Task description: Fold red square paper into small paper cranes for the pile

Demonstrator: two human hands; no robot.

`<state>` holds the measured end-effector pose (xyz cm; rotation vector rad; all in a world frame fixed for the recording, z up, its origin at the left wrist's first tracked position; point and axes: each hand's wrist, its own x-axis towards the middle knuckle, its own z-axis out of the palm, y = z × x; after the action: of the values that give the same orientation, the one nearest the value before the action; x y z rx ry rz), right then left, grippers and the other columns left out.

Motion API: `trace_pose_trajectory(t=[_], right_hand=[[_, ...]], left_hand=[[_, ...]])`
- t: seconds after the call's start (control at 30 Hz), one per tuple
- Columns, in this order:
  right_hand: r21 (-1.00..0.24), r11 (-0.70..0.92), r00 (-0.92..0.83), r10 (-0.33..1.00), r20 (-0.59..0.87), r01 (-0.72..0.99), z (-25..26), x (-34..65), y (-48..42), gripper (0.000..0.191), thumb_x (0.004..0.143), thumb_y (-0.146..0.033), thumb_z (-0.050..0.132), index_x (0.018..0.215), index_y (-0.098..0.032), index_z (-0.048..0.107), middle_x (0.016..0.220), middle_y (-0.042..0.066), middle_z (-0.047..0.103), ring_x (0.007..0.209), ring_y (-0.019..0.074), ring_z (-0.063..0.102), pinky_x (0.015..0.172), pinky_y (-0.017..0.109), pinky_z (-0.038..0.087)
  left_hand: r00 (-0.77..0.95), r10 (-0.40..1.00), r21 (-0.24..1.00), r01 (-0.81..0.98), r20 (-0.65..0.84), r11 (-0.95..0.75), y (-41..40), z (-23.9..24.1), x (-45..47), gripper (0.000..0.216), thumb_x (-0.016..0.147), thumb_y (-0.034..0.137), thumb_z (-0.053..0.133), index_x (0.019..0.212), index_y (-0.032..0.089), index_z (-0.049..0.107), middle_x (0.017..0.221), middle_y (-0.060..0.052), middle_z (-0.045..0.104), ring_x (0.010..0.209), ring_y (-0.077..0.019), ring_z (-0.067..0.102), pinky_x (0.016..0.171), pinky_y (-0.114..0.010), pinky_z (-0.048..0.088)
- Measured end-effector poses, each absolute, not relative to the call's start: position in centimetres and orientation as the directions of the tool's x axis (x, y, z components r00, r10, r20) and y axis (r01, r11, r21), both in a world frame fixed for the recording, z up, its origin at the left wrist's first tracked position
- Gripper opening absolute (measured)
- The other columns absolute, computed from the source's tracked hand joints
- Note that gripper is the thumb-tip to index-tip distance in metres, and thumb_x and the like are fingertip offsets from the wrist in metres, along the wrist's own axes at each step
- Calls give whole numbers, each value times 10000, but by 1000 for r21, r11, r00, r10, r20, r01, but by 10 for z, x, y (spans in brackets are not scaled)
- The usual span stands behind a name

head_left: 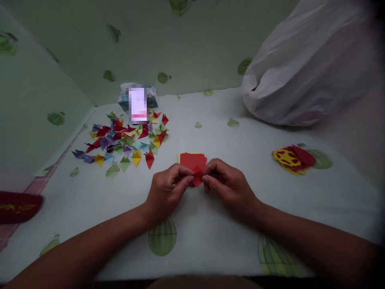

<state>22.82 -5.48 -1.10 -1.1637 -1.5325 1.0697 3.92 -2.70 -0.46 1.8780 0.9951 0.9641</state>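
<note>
Between my two hands is a small red folded paper (197, 179), pinched at both sides near the middle of the table. My left hand (168, 187) grips its left edge with thumb and forefinger. On the opposite edge, my right hand (227, 184) does the same, fingers curled. Just beyond the fingertips lies a stack of square paper sheets (192, 159), red on top with yellow showing at the left and back. Farther left, a heap of folded paper cranes (120, 138) in red, purple, yellow, green and blue spreads over the tablecloth.
A lit phone (138, 105), blurred out, leans on a tissue box (153, 96) behind the cranes. At back right sits a large white plastic bag (288, 88). Red and yellow cut-out pieces (293, 158) lie on the right. A dark red item (21, 206) pokes in at left.
</note>
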Motion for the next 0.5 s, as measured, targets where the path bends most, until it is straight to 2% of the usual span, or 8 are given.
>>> trace_pose_trajectory(t=[0.2, 0.4, 0.5], right_hand=[[-973, 183, -179, 971, 156, 144, -11, 227, -54, 88, 899, -216, 582, 818, -189, 560, 668, -14, 588, 611, 131, 569, 615, 277, 454], [-948, 240, -190, 961, 201, 210, -10, 227, -54, 65, 896, -191, 588, 832, -183, 594, 673, -17, 590, 606, 123, 562, 600, 267, 440], [-951, 213, -165, 970, 178, 226, -9, 228, -54, 88, 895, -198, 587, 810, -182, 599, 660, -17, 588, 592, 124, 560, 592, 271, 439]], left_hand=[[400, 877, 882, 265, 267, -389, -27, -6, 41, 16, 869, 173, 664, 866, 157, 663, 751, -7, 723, 658, -101, 681, 628, -192, 538], [398, 892, 910, 249, 216, -332, -26, -5, 41, 35, 864, 168, 664, 840, 147, 679, 730, -15, 723, 655, -109, 681, 621, -197, 538], [409, 893, 926, 227, 190, -301, -25, -7, 42, 69, 853, 165, 673, 913, 150, 703, 802, -28, 749, 698, -117, 702, 660, -207, 557]])
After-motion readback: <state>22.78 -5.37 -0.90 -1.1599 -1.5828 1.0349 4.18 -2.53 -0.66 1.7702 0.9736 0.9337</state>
